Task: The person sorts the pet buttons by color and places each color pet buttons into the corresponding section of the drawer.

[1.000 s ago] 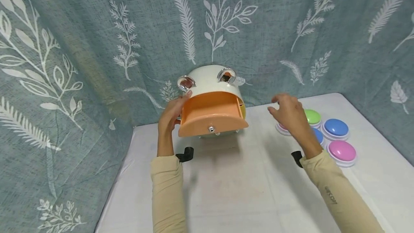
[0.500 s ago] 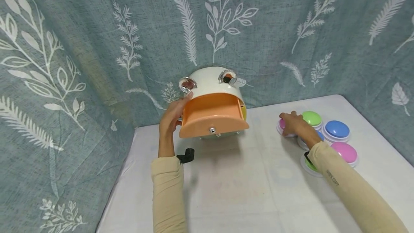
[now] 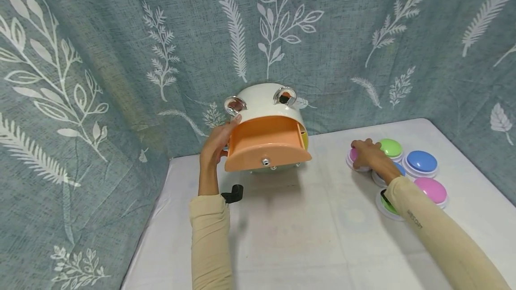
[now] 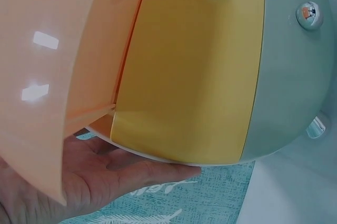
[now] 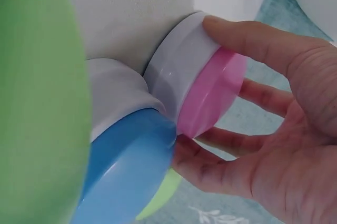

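A rounded white cabinet [image 3: 262, 100], shaped like a face with two chrome ring eyes, stands at the back of the table. Its top orange drawer [image 3: 250, 158] is pulled out, and a yellow drawer front [image 4: 189, 77] and a grey-green one [image 4: 289, 71] show below it. My left hand [image 3: 214, 144] rests against the cabinet's left side, thumb extended along it. At the right, my right hand [image 3: 371, 155] grips a round pink push button [image 5: 213, 95] with a white base, thumb on the base and fingers around the far side.
Beside the right hand stand a blue button [image 5: 129, 166], a light green button [image 3: 391, 147], another blue button [image 3: 421, 161], a larger pink button [image 3: 430, 189] and a green button [image 3: 388, 204] partly under the sleeve. A patterned curtain [image 3: 330, 57] hangs behind the white table [image 3: 298, 236].
My right hand has come down and right from above the table onto the pink button, with its fingers now around it. My left hand has stayed at the cabinet's side; the orange drawer remains pulled out.
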`<act>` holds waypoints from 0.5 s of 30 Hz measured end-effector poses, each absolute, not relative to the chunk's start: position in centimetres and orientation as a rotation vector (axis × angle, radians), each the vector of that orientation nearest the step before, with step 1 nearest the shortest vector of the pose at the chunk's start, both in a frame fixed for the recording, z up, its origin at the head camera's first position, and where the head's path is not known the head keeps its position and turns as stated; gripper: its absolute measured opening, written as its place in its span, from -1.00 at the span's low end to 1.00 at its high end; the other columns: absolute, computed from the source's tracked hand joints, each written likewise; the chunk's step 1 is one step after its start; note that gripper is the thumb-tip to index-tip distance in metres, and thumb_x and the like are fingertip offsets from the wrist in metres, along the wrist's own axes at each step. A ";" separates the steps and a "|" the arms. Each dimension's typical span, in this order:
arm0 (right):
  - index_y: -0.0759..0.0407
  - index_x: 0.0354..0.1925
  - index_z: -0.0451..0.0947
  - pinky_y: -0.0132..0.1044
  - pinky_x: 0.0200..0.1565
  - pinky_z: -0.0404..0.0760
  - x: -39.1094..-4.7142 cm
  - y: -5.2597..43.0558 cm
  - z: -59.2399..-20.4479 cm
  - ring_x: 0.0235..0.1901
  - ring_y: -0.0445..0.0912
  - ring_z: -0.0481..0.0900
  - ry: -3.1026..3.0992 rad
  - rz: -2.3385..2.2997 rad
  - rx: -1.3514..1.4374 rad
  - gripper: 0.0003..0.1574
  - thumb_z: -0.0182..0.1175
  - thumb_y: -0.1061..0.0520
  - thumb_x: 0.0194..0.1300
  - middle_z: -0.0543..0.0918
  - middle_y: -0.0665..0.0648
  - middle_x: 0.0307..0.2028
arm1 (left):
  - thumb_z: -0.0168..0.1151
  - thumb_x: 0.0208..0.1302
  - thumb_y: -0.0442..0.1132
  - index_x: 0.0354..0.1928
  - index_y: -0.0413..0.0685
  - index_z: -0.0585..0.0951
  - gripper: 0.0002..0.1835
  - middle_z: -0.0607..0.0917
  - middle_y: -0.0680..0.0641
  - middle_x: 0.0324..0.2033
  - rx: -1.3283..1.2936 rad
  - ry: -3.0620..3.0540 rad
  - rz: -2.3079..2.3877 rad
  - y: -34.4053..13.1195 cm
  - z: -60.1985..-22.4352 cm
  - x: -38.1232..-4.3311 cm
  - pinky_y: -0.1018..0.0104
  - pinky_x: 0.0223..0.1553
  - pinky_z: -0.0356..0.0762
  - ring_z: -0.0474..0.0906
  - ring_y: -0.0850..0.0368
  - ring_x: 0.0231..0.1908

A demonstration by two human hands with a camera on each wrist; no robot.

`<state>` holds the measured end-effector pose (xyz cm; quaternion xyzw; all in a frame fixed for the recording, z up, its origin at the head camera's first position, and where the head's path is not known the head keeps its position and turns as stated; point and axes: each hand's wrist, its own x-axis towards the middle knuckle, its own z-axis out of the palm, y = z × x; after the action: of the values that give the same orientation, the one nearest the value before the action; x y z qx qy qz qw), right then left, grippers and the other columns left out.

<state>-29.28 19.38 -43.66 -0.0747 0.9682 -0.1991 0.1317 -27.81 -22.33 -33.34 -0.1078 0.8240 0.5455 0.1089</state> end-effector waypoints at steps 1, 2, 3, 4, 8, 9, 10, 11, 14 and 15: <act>0.48 0.34 0.37 0.34 0.07 0.55 -29.2 19.4 -43.6 0.06 0.51 0.38 2.815 -0.599 -0.217 -0.12 0.43 0.26 0.08 0.40 0.68 0.13 | 0.04 0.36 0.53 0.70 0.04 0.02 0.09 0.23 -0.07 0.63 -0.318 2.422 1.609 -22.3 -33.3 -27.8 -0.16 0.30 0.60 0.46 -0.13 0.35; 0.48 0.34 0.38 0.33 0.06 0.56 -29.1 19.4 -43.4 0.06 0.50 0.37 2.821 -0.618 -0.217 -0.12 0.44 0.24 0.09 0.39 0.68 0.12 | 0.04 0.36 0.53 0.70 0.04 0.02 0.09 0.26 -0.08 0.61 -0.319 2.422 1.612 -22.3 -33.3 -27.8 -0.15 0.29 0.61 0.47 -0.13 0.33; 0.48 0.33 0.39 0.32 0.04 0.57 -29.0 19.3 -43.2 0.04 0.49 0.37 2.830 -0.638 -0.219 -0.12 0.46 0.23 0.08 0.40 0.68 0.12 | 0.04 0.36 0.53 0.70 0.03 0.03 0.09 0.28 -0.09 0.59 -0.321 2.422 1.614 -22.3 -33.3 -27.7 -0.15 0.28 0.62 0.48 -0.12 0.31; 0.48 0.32 0.40 0.32 0.02 0.57 -28.8 19.2 -42.8 0.03 0.49 0.37 2.841 -0.654 -0.224 -0.12 0.47 0.22 0.08 0.40 0.67 0.12 | 0.04 0.36 0.53 0.69 0.03 0.03 0.09 0.29 -0.09 0.59 -0.321 2.423 1.616 -22.3 -33.3 -27.7 -0.15 0.28 0.62 0.49 -0.11 0.30; 0.45 0.35 0.41 0.33 -0.01 0.57 -28.0 18.4 -40.1 0.04 0.48 0.34 2.894 -0.682 -0.249 -0.07 0.51 0.15 0.09 0.40 0.67 0.14 | 0.04 0.36 0.53 0.69 0.03 0.04 0.09 0.31 -0.10 0.58 -0.330 2.422 1.610 -22.3 -33.3 -27.7 -0.15 0.28 0.62 0.49 -0.10 0.29; 0.45 0.38 0.39 0.36 0.01 0.57 -27.8 18.2 -39.2 0.07 0.51 0.34 2.907 -0.681 -0.261 -0.04 0.52 0.13 0.10 0.40 0.68 0.17 | 0.04 0.36 0.53 0.69 0.03 0.04 0.09 0.31 -0.10 0.58 -0.331 2.419 1.610 -22.3 -33.3 -27.7 -0.14 0.28 0.62 0.49 -0.10 0.29; 0.44 0.41 0.36 0.37 0.04 0.56 -27.5 17.9 -38.3 0.10 0.53 0.34 2.920 -0.680 -0.271 -0.01 0.53 0.11 0.12 0.39 0.68 0.19 | 0.05 0.36 0.53 0.69 0.04 0.05 0.09 0.32 -0.10 0.57 -0.332 2.416 1.610 -22.3 -33.2 -27.6 -0.13 0.28 0.62 0.49 -0.09 0.29; 0.42 0.45 0.32 0.39 0.07 0.56 -27.3 17.5 -37.3 0.14 0.55 0.34 2.927 -0.684 -0.273 0.03 0.52 0.08 0.14 0.38 0.68 0.22 | 0.05 0.36 0.53 0.69 0.04 0.06 0.08 0.34 -0.11 0.55 -0.335 2.412 1.613 -22.3 -33.2 -27.6 -0.13 0.27 0.63 0.49 -0.09 0.28; 0.36 0.52 0.22 0.39 0.13 0.56 -26.4 16.4 -34.3 0.20 0.55 0.38 2.967 -0.714 -0.323 0.13 0.53 0.02 0.16 0.41 0.66 0.24 | 0.05 0.37 0.52 0.69 0.05 0.08 0.06 0.38 -0.11 0.51 -0.338 2.408 1.620 -22.3 -33.2 -27.6 -0.09 0.23 0.66 0.51 -0.06 0.23; 0.34 0.53 0.20 0.38 0.12 0.57 -26.0 16.0 -33.4 0.20 0.52 0.40 2.981 -0.739 -0.338 0.15 0.54 0.01 0.16 0.42 0.64 0.23 | 0.05 0.36 0.52 0.68 0.05 0.09 0.06 0.38 -0.11 0.51 -0.339 2.409 1.620 -22.3 -33.2 -27.5 -0.08 0.22 0.66 0.51 -0.05 0.22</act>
<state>-26.04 16.00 -33.38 -0.1093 0.9645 -0.2391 0.0260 -27.55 -22.33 -33.21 -0.1154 0.8193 0.5509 0.1090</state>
